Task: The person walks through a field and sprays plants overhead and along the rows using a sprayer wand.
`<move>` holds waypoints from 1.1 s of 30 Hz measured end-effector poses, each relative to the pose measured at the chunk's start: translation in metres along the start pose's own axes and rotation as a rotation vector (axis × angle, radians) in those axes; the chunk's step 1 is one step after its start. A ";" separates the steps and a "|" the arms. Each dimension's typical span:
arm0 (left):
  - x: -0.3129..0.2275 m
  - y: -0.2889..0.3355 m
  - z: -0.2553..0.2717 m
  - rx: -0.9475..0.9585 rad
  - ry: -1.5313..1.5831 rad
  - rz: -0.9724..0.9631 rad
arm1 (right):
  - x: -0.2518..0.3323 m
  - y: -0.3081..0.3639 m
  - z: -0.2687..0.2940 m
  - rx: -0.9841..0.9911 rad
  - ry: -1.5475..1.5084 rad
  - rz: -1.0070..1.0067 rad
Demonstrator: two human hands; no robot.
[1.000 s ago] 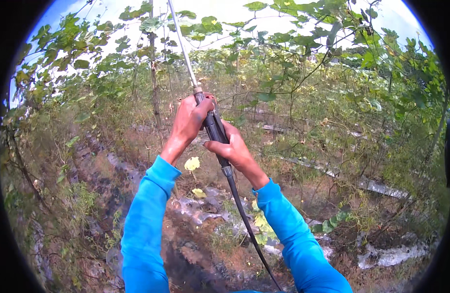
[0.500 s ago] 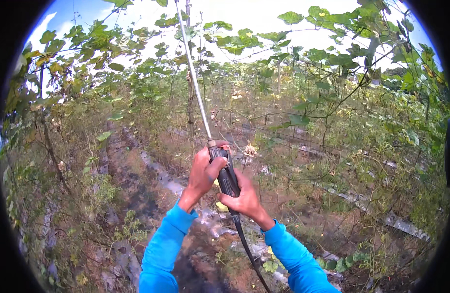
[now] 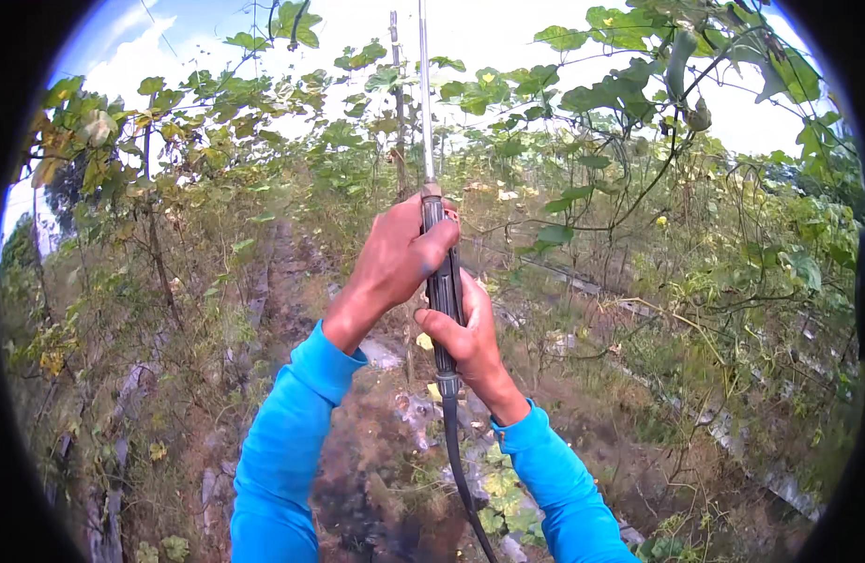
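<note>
Both of my hands are closed round the black ribbed handle of a spray wand [image 3: 446,293]. My left hand [image 3: 395,251] grips its upper end near the collar, the thumb lying across the front. Lower down, my right hand [image 3: 474,336] wraps the handle from the right, with its thumb over the front. From the collar a thin metal tube [image 3: 426,103] rises nearly upright past the top of the view. A black hose [image 3: 458,466] hangs from the handle's bottom and runs down between my blue-sleeved forearms. A bit of red shows beside the collar, partly hidden by my left hand.
Climbing vines with broad green leaves [image 3: 629,89] spread overhead and to both sides. A long green fruit [image 3: 679,64] hangs at the upper right. A thin post [image 3: 398,103] stands just behind the tube. Strips of plastic sheeting [image 3: 723,436] line the soil among dry stems.
My hands have raised the spray wand, and its tube has swung from a leftward lean to nearly upright. The surrounding vines have shifted in view.
</note>
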State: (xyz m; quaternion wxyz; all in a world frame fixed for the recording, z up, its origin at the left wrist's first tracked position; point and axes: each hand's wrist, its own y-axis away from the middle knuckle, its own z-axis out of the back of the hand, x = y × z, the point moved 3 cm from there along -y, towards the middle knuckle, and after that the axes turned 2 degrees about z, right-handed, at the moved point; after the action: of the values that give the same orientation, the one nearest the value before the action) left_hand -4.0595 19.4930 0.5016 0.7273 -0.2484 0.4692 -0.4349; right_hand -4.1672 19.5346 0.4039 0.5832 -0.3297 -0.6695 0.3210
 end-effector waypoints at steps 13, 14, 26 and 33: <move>-0.134 0.078 0.008 0.254 0.324 0.184 | 0.095 0.091 -0.037 0.222 -0.412 -0.175; -0.137 0.092 0.011 0.192 0.178 0.123 | 0.100 0.110 -0.044 0.334 -0.611 -0.321; -0.229 0.315 0.007 -0.207 -0.564 0.149 | 0.152 0.332 -0.116 0.304 -0.460 -0.621; -0.313 0.375 -0.007 -0.278 -0.611 0.068 | 0.206 0.396 -0.108 0.410 -0.546 -0.545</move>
State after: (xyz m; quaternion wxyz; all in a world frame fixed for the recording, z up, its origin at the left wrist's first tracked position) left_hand -3.9726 19.9510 0.3564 0.8076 -0.4483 0.2925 -0.2477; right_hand -4.0546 19.9362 0.2111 0.5015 0.0789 -0.7841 0.3570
